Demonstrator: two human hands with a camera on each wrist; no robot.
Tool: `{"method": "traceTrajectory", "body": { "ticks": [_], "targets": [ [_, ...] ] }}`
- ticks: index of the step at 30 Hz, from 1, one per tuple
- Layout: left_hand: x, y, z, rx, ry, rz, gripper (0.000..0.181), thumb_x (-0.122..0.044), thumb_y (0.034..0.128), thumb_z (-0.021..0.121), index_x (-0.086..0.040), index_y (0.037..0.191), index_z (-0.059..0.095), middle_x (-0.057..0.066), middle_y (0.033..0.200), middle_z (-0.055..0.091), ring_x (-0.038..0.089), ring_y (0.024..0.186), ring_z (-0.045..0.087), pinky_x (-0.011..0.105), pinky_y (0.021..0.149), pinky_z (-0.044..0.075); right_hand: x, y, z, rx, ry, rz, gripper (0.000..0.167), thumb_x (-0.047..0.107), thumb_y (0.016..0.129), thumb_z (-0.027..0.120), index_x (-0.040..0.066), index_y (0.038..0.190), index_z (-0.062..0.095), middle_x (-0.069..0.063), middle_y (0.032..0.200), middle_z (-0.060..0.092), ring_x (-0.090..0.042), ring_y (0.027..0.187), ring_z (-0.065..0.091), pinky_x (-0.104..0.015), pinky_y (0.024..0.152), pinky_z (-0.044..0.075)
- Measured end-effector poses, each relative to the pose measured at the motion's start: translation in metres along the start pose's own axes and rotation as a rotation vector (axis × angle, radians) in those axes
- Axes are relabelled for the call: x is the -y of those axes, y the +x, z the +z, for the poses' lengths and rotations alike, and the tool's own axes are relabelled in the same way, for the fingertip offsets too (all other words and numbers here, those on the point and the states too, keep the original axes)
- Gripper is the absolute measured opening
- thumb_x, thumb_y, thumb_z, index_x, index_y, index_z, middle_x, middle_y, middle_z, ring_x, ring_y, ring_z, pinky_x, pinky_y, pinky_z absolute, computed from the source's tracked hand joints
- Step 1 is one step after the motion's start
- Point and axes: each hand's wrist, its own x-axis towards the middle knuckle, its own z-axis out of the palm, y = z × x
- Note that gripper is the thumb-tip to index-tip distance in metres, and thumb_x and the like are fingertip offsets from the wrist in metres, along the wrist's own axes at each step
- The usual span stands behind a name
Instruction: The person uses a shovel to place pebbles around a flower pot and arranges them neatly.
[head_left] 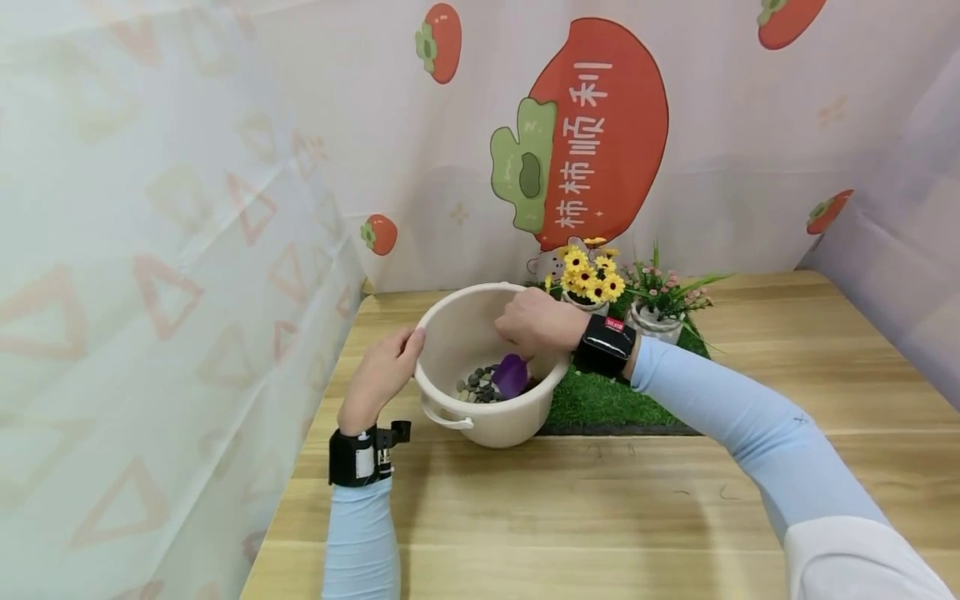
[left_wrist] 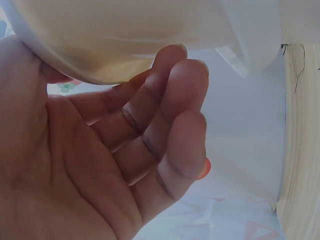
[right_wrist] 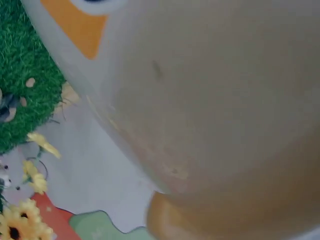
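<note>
A cream plastic bucket (head_left: 502, 425) stands on the wooden table with grey and white pebbles (head_left: 474, 385) at its bottom. My left hand (head_left: 381, 373) holds its left rim, thumb at the edge; in the left wrist view the bent fingers (left_wrist: 187, 85) lie by the outer wall. Over the bucket's right side, my right hand (head_left: 538, 323) is curled round the handle of a purple toy shovel (head_left: 512, 377), whose blade dips to the pebbles. Most of that handle is hidden by the hand. Bucket wall (right_wrist: 210, 100) fills most of the right wrist view.
Behind and right of the bucket lies an artificial grass mat (head_left: 615, 404). On it stand a pot of yellow flowers (head_left: 592, 275) and a pot of pink flowers (head_left: 660, 321). A printed cloth (head_left: 450, 183) hangs behind the table (head_left: 562, 517).
</note>
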Motion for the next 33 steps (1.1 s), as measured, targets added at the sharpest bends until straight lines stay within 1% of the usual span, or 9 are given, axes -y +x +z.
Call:
{"method": "traceTrajectory", "body": {
  "ticks": [2,4,9,14,17,20,22,29,33],
  "targets": [
    [0.000,0.003,0.000,0.004,-0.006,0.003,0.048,-0.049,0.1050,0.031,-0.015,0.122,0.062,0.007,0.092,0.067,0.020,0.078,0.060,0.033,0.072,0.048,-0.002,-0.001,0.003,-0.019,-0.002,-0.002,0.038,0.005,0.067,0.064,0.022,0.056,0.032,0.006,0.057,0.024,-0.013,0.057,0.025,-0.030,0.053,0.021],
    [-0.001,0.005,0.000,0.004,-0.020,0.003,0.048,-0.048,0.1050,0.031,-0.015,0.122,0.062,0.008,0.093,0.067,0.020,0.078,0.061,0.033,0.072,0.048,-0.003,-0.002,0.004,-0.017,-0.012,-0.002,0.039,0.009,0.067,0.068,0.022,0.056,0.033,0.007,0.057,0.025,-0.013,0.057,0.026,-0.031,0.053,0.021],
    [0.002,0.004,-0.001,-0.017,-0.028,-0.002,0.048,-0.045,0.1055,0.032,-0.012,0.122,0.063,0.010,0.096,0.067,0.022,0.079,0.061,0.033,0.069,0.048,-0.002,0.005,0.007,0.035,0.004,-0.002,0.041,0.015,0.070,0.076,0.021,0.057,0.037,0.006,0.057,0.029,-0.014,0.058,0.029,-0.031,0.054,0.024],
    [0.004,0.001,0.000,-0.020,0.000,-0.019,0.048,-0.043,0.1061,0.032,-0.011,0.122,0.063,0.010,0.100,0.069,0.023,0.084,0.061,0.033,0.071,0.047,-0.001,0.013,0.017,0.145,0.172,-0.010,0.033,0.017,0.084,0.074,0.020,0.063,0.048,0.006,0.060,0.039,-0.012,0.059,0.035,-0.027,0.057,0.026],
    [0.003,0.001,0.000,-0.020,0.004,-0.024,0.049,-0.044,0.1060,0.031,-0.010,0.122,0.062,0.011,0.096,0.068,0.023,0.081,0.060,0.033,0.068,0.047,-0.001,0.013,0.024,0.165,0.260,0.003,0.026,0.023,0.087,0.072,0.020,0.067,0.056,0.007,0.061,0.045,-0.010,0.058,0.038,-0.026,0.057,0.028],
    [0.000,0.003,0.000,-0.026,0.001,-0.028,0.048,-0.043,0.1061,0.031,-0.010,0.121,0.062,0.012,0.091,0.066,0.024,0.078,0.059,0.033,0.066,0.046,-0.002,0.012,0.025,0.143,0.281,0.003,0.028,0.021,0.087,0.073,0.019,0.065,0.055,0.006,0.060,0.041,-0.011,0.057,0.036,-0.027,0.057,0.027],
    [-0.001,0.003,-0.001,-0.027,0.014,-0.024,0.048,-0.043,0.1063,0.031,-0.010,0.122,0.062,0.012,0.093,0.067,0.024,0.080,0.060,0.034,0.068,0.047,-0.003,0.012,0.025,0.152,0.296,-0.001,0.030,0.021,0.088,0.073,0.018,0.064,0.054,0.006,0.059,0.040,-0.011,0.056,0.034,-0.028,0.057,0.026],
    [-0.003,0.005,0.002,0.003,0.037,-0.012,0.049,-0.039,0.1070,0.029,-0.006,0.125,0.060,0.014,0.104,0.068,0.028,0.092,0.062,0.041,0.079,0.049,0.000,0.015,0.027,0.338,0.448,-0.138,0.037,0.023,0.094,0.065,0.016,0.059,0.055,0.008,0.054,0.039,-0.007,0.051,0.032,-0.024,0.053,0.023],
    [-0.004,0.004,0.002,0.005,0.029,-0.018,0.051,-0.040,0.1071,0.027,-0.005,0.127,0.058,0.015,0.105,0.068,0.028,0.093,0.062,0.043,0.081,0.050,0.002,0.017,0.028,0.331,0.449,-0.129,0.037,0.026,0.094,0.065,0.018,0.059,0.055,0.009,0.054,0.041,-0.006,0.050,0.035,-0.024,0.052,0.026]
  ]
}}
